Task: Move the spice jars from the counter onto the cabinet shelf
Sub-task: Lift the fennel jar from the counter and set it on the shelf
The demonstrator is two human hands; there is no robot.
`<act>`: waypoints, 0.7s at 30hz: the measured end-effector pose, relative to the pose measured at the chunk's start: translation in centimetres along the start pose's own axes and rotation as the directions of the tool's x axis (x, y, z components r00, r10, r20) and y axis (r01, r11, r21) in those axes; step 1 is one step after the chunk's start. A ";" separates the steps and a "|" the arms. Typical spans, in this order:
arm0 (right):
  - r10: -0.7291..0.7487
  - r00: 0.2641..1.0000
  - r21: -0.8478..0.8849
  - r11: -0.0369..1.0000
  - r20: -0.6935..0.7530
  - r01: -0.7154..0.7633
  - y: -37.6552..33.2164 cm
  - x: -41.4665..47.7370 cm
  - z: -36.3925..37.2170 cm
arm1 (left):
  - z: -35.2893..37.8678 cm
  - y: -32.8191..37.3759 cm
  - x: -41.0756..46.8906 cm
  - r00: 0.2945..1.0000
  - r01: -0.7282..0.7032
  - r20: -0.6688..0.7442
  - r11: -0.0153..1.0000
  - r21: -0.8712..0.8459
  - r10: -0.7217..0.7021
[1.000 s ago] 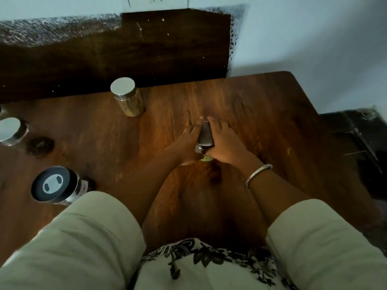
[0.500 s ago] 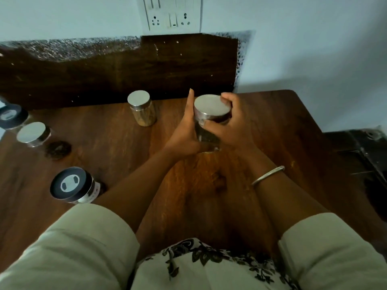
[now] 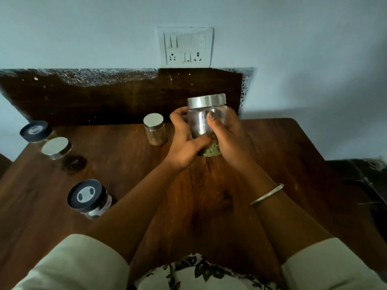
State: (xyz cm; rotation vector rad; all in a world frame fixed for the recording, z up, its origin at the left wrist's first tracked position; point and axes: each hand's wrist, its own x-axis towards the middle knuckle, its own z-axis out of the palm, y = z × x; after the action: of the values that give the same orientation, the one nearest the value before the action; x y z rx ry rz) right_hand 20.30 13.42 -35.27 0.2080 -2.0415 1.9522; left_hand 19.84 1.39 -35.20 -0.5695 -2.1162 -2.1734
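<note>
Now, left to right. Items 1–3: far black-lidded jar (image 3: 35, 130), flat silver-lidded jar (image 3: 56, 147), near black-lidded jar (image 3: 88, 197), all standing on the counter (image 3: 272, 164). Item 4: small silver-lidded jar (image 3: 155, 129), upright, just beside my left hand (image 3: 184, 143). Item 5: herb jar (image 3: 201, 122), down at the counter a second ago, now raised clear of it, upright; my left hand and right hand (image 3: 232, 139) both grip it. Shelf unseen; I judge four jars left.

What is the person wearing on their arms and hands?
Both arms have pale cream sleeves, the left sleeve and the right sleeve, ending near the elbows, with forearms bare. A thin silver bangle circles the right wrist. The left hand and right hand wear no gloves.
</note>
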 end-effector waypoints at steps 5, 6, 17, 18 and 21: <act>-0.025 0.998 0.006 1.000 -0.063 0.026 -1.4 0.4 0.9 | 0.4 0.7 -0.8 1.000 0.004 0.004 0.998 -0.061 -0.004; -0.020 0.999 0.006 1.000 -0.048 0.020 -1.6 0.6 0.9 | 0.3 0.9 -0.8 1.000 0.023 0.011 0.995 -0.098 -0.022; 0.084 0.995 0.116 0.990 -0.053 -0.077 -2.0 0.4 1.5 | -1.0 2.0 -0.3 0.996 0.048 -0.072 0.999 -0.005 -0.048; 0.068 0.993 0.090 0.994 -0.096 -0.060 -2.1 0.4 1.5 | -1.1 2.2 -0.4 0.998 0.041 -0.054 0.996 0.083 -0.037; 0.006 0.997 0.057 0.998 -0.073 -0.001 -2.4 0.5 1.6 | -1.1 3.0 -0.9 0.999 -0.021 0.049 0.994 0.111 0.016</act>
State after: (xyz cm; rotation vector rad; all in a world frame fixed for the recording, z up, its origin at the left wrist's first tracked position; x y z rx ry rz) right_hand 20.39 11.72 -32.90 0.1436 -1.9436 1.9916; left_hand 21.34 -0.04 -32.60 -0.6355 -2.2301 -2.0359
